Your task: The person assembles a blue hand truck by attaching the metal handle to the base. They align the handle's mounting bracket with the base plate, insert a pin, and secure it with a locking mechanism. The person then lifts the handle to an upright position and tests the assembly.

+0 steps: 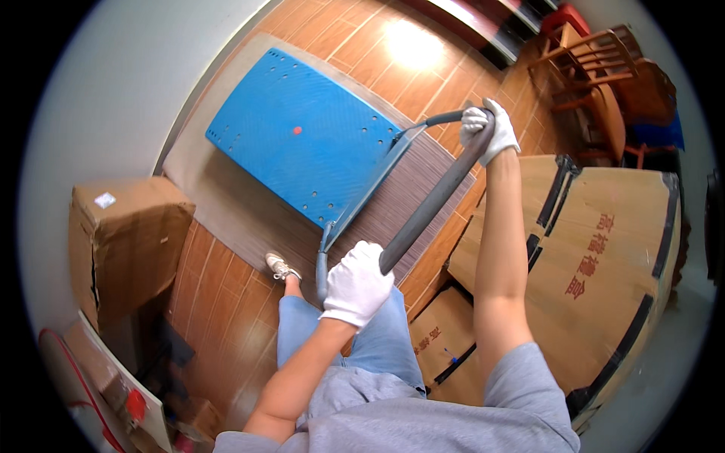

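Note:
A platform trolley with a flat blue deck (pixel 291 151) stands in front of me, with a red dot near its middle and small holes at the corners. Its grey padded push handle (pixel 434 200) slants up toward me. White gloves cover both of my hands. At the handle's near left end, my left hand (pixel 357 282) is closed round the bar. My right hand (pixel 492 130) grips the far right bend, fingers wrapped over it. Nothing rests on the deck.
Under the trolley lies a grey-brown mat (pixel 234 177) on wood-look flooring (pixel 238 302). A cardboard box (pixel 128 241) stands left by the wall. Large taped cartons (pixel 574 264) fill the right side. Stacked wooden chairs (pixel 596 83) are at the far right.

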Available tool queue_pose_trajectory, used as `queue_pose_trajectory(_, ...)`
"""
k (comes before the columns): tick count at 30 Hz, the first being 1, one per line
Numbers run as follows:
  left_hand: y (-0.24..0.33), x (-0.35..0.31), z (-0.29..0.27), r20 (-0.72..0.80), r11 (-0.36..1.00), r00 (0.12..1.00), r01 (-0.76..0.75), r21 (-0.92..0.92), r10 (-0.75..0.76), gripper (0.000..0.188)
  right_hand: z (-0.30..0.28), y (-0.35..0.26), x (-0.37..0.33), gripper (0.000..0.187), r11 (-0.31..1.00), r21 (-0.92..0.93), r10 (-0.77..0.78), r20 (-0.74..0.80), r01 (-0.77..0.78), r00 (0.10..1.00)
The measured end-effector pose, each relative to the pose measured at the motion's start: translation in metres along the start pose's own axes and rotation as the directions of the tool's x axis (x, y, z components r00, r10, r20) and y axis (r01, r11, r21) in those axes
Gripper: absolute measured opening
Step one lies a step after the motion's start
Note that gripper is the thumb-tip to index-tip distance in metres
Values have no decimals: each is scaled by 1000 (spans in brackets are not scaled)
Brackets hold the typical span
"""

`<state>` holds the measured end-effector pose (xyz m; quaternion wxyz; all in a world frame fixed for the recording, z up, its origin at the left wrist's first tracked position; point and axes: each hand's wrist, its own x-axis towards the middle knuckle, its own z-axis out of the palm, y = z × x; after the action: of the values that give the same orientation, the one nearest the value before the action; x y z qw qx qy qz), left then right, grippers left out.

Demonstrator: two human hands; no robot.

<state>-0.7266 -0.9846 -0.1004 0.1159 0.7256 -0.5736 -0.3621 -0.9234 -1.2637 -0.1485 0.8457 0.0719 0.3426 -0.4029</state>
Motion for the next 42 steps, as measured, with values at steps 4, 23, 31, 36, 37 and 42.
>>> queue_pose_trajectory(4, -37, -41, -12, -78, 988, 986, -144, 58, 148, 12, 11, 56, -43, 22, 995, -44, -86, -44, 84, 995)
queue_pose_trajectory(23, -363, -371, 73, -295, 856, 870, 466, 224, -396, 24, -74, 573, -272, 16, 605, -659, 365, -269, -447, 891)
queue_pose_trajectory(31, -414, -448, 91, -447, 869, 776, 495, -7, -445, 10, -123, 698, -286, 48, 56, -853, 572, -399, -519, 717)
queue_pose_trajectory(36, -469, -465, 111, -552, 845, 706, 534, 4, -444, 10, -148, 700, -247, 47, -237, -893, 644, -440, -383, 626)
queue_pose_trajectory(37, -480, -464, 117, -568, 840, 710, 540, 59, -417, 11, -163, 688, -237, 46, -128, -933, 597, -343, -336, 725)
queue_pose_trajectory(42, -511, -470, 127, -607, 835, 642, 547, -65, -468, 13, -187, 565, -159, 14, -597, -724, 216, 269, 345, 939)
